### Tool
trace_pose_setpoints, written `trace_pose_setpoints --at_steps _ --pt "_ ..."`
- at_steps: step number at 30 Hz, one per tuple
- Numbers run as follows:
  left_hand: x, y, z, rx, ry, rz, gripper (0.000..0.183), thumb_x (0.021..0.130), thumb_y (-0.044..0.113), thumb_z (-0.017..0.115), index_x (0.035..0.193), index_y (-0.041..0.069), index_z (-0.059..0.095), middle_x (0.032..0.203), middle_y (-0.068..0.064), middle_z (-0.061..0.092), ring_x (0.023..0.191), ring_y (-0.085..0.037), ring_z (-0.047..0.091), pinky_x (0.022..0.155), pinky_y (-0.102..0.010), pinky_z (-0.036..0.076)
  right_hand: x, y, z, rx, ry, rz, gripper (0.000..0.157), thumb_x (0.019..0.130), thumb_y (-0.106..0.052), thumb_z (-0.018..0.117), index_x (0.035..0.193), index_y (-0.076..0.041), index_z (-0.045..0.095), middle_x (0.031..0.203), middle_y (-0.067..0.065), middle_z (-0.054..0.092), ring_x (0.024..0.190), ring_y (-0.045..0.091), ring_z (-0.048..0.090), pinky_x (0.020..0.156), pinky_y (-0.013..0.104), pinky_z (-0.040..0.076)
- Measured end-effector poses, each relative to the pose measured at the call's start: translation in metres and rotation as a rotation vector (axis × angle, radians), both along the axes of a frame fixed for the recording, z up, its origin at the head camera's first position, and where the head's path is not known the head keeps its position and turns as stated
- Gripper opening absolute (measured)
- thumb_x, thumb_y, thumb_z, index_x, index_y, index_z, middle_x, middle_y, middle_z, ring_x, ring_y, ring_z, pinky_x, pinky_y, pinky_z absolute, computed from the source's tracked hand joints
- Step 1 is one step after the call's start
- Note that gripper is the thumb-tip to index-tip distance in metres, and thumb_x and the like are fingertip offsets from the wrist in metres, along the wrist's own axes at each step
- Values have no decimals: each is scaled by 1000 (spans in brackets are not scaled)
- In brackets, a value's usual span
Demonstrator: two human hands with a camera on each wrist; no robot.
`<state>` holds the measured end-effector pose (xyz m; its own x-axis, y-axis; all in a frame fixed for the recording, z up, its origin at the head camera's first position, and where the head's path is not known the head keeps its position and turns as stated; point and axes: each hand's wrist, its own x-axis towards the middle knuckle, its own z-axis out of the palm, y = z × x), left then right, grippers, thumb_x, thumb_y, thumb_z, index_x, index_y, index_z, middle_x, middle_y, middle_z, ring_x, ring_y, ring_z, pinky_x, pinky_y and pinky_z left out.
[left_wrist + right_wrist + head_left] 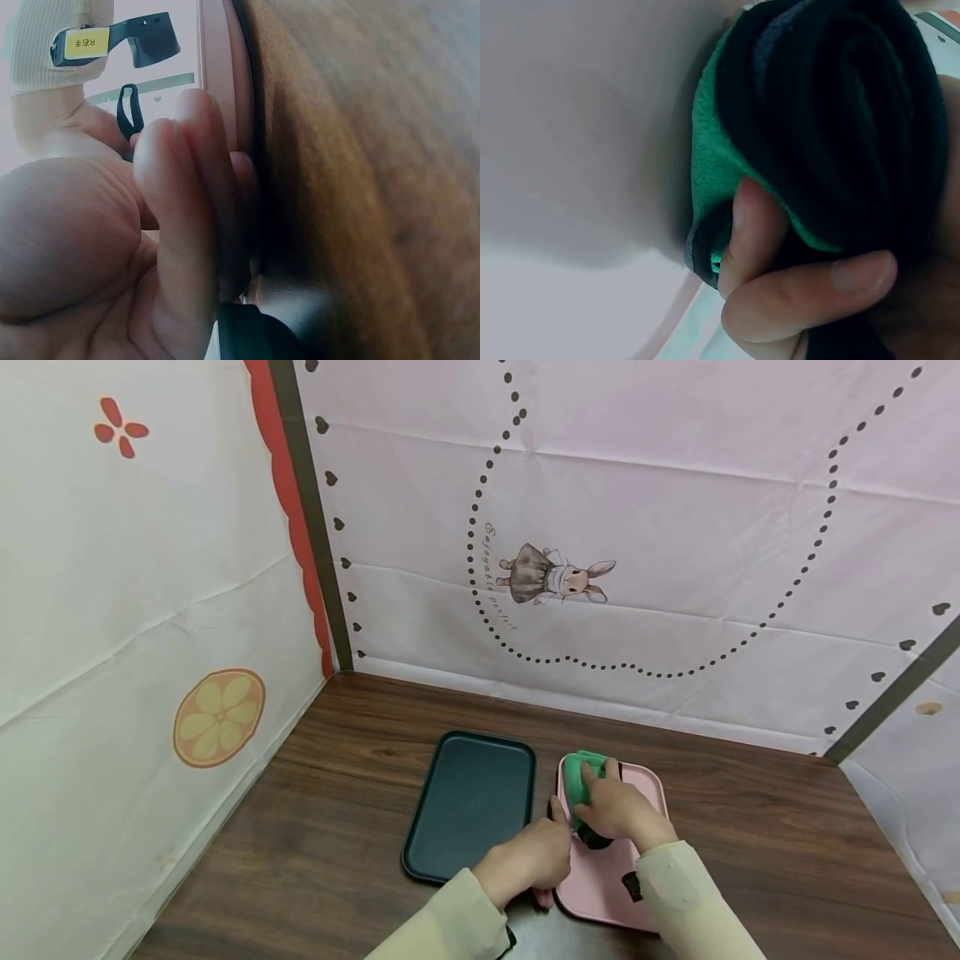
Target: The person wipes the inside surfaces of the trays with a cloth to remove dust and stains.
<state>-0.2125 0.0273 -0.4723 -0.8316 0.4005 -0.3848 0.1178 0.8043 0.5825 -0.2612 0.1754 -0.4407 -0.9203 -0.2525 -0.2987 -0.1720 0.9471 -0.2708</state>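
Note:
A rolled green towel [576, 781] with dark edging lies on the pink tray [600, 889], towards its far left corner. My right hand [618, 810] grips the roll from above. In the right wrist view, thumb and fingers curl about the towel [712, 150], whose dark coiled end faces the camera. My left hand [536, 853] is at the pink tray's left edge, one finger pointing forward along the rim. Its fingers [187, 210] look nearly straight in the left wrist view, close beside the tray's side and low over the table.
A dark green tray [476, 806] lies left of the pink one on the brown wooden table [337, 793]. Printed white and pink cloth walls [675, 568] stand behind and at the sides. A black wrist camera mount [632, 886] sits by the right sleeve, above the pink tray.

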Motion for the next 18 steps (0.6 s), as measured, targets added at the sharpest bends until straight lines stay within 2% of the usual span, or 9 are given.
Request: trace_pose_setpoints --at_steps 12,18 --pt "0 1 -2 7 23 22 77 101 3 57 163 -7 12 41 -5 59 31 -14 57 35 -25 48 3 -4 -4 -5 50 -12 77 103 -26 65 160 8 26 155 43 28 87 41 69 83 55 58" --pt "0 2 -1 -4 24 14 78 100 2 58 163 -7 12 41 -4 59 33 -14 59 35 -24 49 3 -4 -4 -43 63 -25 79 101 -25 68 161 2 24 152 41 33 88 40 68 83 56 57"
